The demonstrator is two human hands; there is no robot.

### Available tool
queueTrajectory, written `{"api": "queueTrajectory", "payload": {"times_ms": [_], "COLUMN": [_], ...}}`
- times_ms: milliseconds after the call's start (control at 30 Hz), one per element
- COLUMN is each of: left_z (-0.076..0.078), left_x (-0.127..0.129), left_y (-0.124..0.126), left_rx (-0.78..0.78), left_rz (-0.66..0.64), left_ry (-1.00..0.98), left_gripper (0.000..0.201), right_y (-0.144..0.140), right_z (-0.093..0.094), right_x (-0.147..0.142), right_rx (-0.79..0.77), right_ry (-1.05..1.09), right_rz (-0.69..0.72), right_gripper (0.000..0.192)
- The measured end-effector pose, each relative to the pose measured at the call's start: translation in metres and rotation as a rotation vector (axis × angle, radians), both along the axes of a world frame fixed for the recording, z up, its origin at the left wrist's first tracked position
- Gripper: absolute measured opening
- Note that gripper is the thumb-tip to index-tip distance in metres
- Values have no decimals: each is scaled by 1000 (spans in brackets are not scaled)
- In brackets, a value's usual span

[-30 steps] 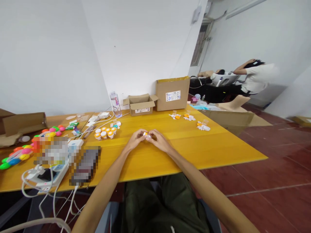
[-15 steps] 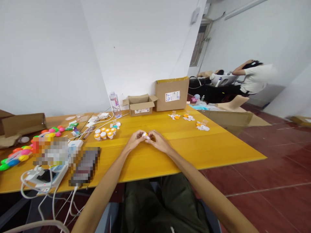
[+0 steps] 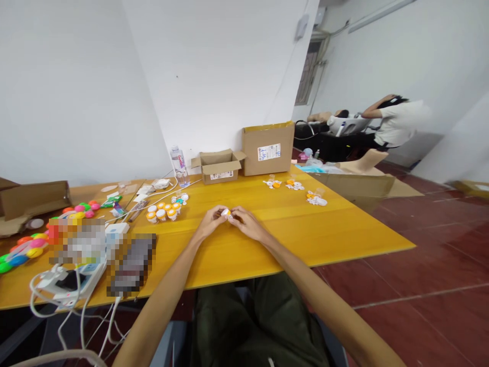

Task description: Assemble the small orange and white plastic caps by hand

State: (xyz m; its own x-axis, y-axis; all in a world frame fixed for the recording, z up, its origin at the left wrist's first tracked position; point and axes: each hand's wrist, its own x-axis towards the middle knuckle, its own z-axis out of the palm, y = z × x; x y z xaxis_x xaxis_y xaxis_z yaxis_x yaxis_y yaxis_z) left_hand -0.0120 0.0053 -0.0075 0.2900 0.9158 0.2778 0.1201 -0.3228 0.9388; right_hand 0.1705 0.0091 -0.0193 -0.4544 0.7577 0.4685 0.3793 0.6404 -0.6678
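Above the middle of the yellow wooden table (image 3: 237, 257), my left hand (image 3: 212, 220) and my right hand (image 3: 245, 221) meet around a small white-and-orange capped cup (image 3: 226, 212). Fingers of both hands close on it from either side, and they cover much of it. Left of my hands stands a cluster of similar small cups (image 3: 163, 211) with white and orange tops. Small white and turquoise pieces (image 3: 180, 198) lie just behind that cluster. Farther right are three small groups of orange, white and clear parts, one of them a loose pile (image 3: 317, 198) nearest the table's right side.
Along the wall stand a water bottle (image 3: 179, 165), a small open carton (image 3: 219, 171) and a larger box (image 3: 267, 150). A power strip (image 3: 86, 278) with cables and a blurred-out phone (image 3: 133, 262) lie at left, near colourful balls (image 3: 36, 242). A person (image 3: 399, 122) sits at back right.
The cup between my hands has turned slightly, its white top now facing up more. Both hands keep their hold. The view has shifted a little.
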Motion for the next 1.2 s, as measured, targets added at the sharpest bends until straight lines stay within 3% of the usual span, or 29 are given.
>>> {"api": "queueTrajectory", "payload": {"times_ms": [100, 233, 367, 467, 633, 800, 967, 1067, 1200], "left_z": [1, 1, 1, 1, 1, 0, 0, 2, 4], "left_x": [0, 1, 0, 0, 0, -1, -1, 0, 1], "left_y": [0, 0, 0, 0, 0, 1, 1, -1, -3], "left_rx": [3, -7, 10, 16, 24, 51, 64, 62, 75], "left_rz": [10, -10, -8, 14, 5, -1, 23, 21, 4], "left_ry": [0, 7, 23, 36, 38, 57, 74, 92, 113], "left_gripper": [36, 36, 34, 35, 37, 33, 34, 35, 31], "right_y": [0, 1, 2, 2, 3, 4, 6, 7, 9], "right_z": [0, -2, -2, 0, -3, -4, -6, -8, -10], "right_x": [-1, 0, 0, -1, -1, -1, -1, -1, -1], "right_rx": [1, -19, -16, -8, -33, -13, -7, -30, -34], "right_ry": [2, 17, 25, 19, 10, -7, -21, -13, 11], "right_rz": [-2, -46, 2, 39, -22, 17, -13, -46, 2], "right_gripper": [10, 22, 9, 13, 22, 12, 17, 28, 16]}}
